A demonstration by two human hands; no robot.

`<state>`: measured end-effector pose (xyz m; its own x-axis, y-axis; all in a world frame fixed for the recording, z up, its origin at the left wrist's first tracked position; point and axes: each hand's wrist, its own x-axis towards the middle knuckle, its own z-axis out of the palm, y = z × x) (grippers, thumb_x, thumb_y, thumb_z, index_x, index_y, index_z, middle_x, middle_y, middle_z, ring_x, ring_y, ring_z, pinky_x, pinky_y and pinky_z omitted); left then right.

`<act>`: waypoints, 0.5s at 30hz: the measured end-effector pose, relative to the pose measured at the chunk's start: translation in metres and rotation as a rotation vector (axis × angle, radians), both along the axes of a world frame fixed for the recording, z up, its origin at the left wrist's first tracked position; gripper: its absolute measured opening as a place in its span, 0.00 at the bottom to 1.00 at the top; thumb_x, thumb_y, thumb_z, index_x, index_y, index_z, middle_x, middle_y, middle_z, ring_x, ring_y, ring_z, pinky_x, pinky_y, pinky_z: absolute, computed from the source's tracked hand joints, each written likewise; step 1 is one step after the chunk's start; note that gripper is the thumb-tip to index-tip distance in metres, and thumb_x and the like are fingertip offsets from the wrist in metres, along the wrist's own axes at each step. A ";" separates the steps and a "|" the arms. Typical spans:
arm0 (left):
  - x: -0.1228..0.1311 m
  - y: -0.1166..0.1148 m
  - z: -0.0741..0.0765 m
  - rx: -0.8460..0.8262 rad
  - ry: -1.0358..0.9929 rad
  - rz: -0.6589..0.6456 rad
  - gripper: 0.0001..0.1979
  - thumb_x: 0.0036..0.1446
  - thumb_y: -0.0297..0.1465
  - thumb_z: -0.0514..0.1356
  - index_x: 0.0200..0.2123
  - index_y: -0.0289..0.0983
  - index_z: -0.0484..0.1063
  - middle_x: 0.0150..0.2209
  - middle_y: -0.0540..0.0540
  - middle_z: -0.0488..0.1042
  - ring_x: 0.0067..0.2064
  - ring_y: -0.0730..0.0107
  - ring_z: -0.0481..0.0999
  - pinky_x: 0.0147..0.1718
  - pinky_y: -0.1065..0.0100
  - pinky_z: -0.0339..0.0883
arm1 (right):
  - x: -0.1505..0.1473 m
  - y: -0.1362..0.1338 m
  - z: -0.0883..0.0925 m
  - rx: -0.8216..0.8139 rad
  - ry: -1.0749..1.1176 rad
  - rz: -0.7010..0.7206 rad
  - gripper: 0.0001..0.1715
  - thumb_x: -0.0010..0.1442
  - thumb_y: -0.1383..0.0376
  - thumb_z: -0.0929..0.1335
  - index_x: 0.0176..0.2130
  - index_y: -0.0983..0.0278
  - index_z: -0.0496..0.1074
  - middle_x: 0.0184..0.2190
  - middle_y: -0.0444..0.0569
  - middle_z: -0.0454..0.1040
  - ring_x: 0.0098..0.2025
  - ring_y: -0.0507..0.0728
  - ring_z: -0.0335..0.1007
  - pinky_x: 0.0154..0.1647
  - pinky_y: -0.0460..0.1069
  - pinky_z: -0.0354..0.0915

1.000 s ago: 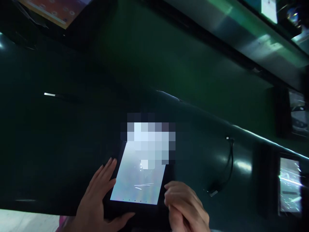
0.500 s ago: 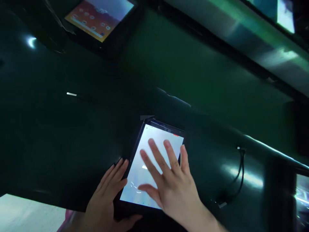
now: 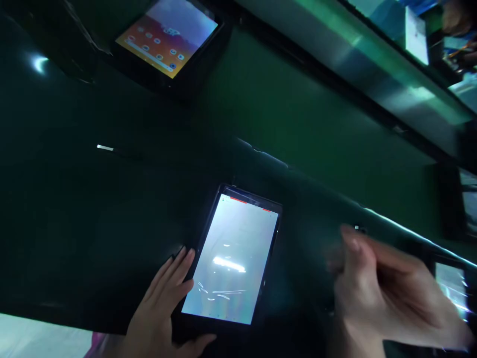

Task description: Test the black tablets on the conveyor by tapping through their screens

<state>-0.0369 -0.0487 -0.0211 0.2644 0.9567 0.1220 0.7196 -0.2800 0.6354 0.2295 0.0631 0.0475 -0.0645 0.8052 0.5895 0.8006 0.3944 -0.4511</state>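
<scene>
tablet (image 3: 233, 261) lies flat on the dark green work surface (image 3: 93, 223), just in front of me, its screen lit pale and streaked with glare. my left hand (image 3: 160, 308) rests open against its near left corner, fingers (image 3: 179, 268) laid along the left edge and thumb curled under the bottom edge, steadying rather than gripping. my right hand (image 3: 383, 298) hangs off to the right of it, blurred, fingers loosely bent; i can't tell whether it holds anything. i judge the tablet to be stiff, thin and fairly light, with a glass face that is slick and easy to crack or smear, so the dark frame at the long edges looks like the safest place to take it, not the screen. a second tablet (image 3: 167, 35) glows with icons at the far side, well apart, and another lit screen (image 3: 450, 288) shows at the right edge.
</scene>
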 end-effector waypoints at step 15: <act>-0.007 -0.017 -0.017 -0.288 0.145 0.167 0.68 0.37 0.60 0.66 0.71 0.41 0.32 0.63 0.30 0.65 0.57 0.31 0.72 0.45 0.41 0.75 | -0.078 0.015 -0.036 -0.279 -0.615 0.839 0.32 0.73 0.49 0.55 0.69 0.58 0.56 0.71 0.41 0.52 0.74 0.57 0.41 0.75 0.57 0.37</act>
